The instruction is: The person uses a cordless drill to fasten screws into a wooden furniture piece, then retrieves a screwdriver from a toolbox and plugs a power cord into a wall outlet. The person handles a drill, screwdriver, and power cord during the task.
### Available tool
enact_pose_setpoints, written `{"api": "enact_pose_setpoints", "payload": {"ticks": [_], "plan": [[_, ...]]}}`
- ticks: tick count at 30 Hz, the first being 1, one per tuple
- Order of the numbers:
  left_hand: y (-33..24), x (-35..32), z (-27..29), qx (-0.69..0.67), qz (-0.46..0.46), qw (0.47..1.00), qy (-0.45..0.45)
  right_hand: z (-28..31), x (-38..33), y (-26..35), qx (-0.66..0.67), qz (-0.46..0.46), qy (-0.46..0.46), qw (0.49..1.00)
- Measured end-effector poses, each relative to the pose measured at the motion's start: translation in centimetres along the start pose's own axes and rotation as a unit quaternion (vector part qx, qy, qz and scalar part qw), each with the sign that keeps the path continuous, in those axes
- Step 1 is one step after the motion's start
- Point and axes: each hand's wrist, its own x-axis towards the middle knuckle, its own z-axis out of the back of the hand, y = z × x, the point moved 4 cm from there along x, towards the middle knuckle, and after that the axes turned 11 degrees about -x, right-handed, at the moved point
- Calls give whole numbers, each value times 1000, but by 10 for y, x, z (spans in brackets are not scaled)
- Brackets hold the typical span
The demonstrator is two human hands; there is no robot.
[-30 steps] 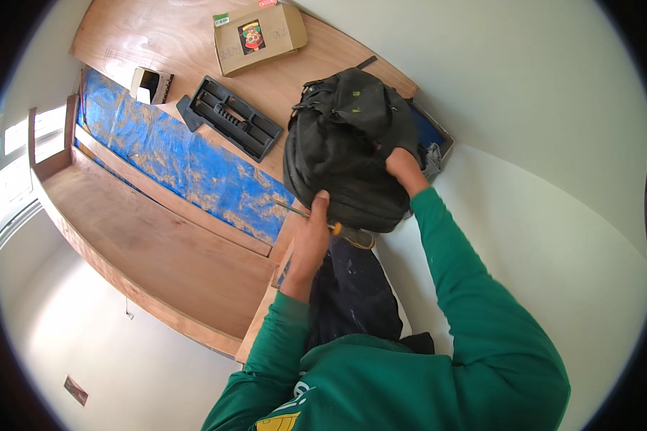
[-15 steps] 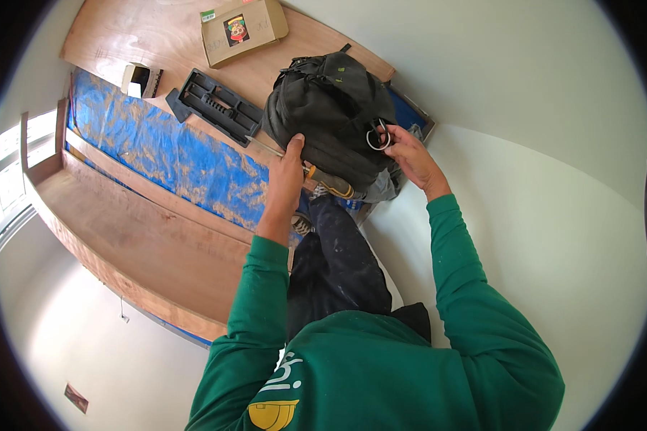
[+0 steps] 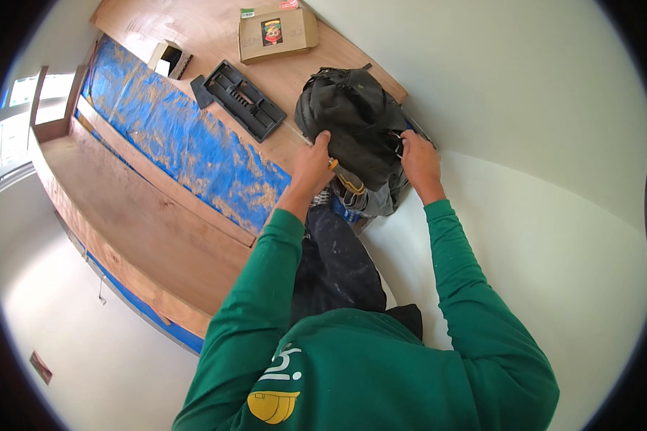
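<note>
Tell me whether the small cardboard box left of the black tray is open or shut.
Open: the small cardboard box shows a dark hollow inside, with its flap turned back.

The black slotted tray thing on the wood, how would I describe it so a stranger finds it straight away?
Start at the wooden worktop running along the white wall. Between the flat cardboard box and the dark backpack that both hands hold lies the long black plastic tray. It alone is flat, ribbed and slotted, lying slantwise beside the blue sheet.

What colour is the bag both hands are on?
Black, or very dark grey, bag; clearest in the head view.
</note>
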Motion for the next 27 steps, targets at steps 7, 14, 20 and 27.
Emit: {"api": "enact_pose_setpoints", "payload": {"ticks": [7,14,20,27], "plan": [[-13,17,-5,62,-20,998,-1,36,37,8,30,44,-77,996],[-8,28,-5,10,-32,999,-6,82,52,13,218,-16,-56,974],[-8,27,-11,-17,-21,1000,-8,182,60,51,527,-8,-91,845],[-11,50,-18,-79,-12,997,-10,332,53,98,579,136,-187,782]]}}
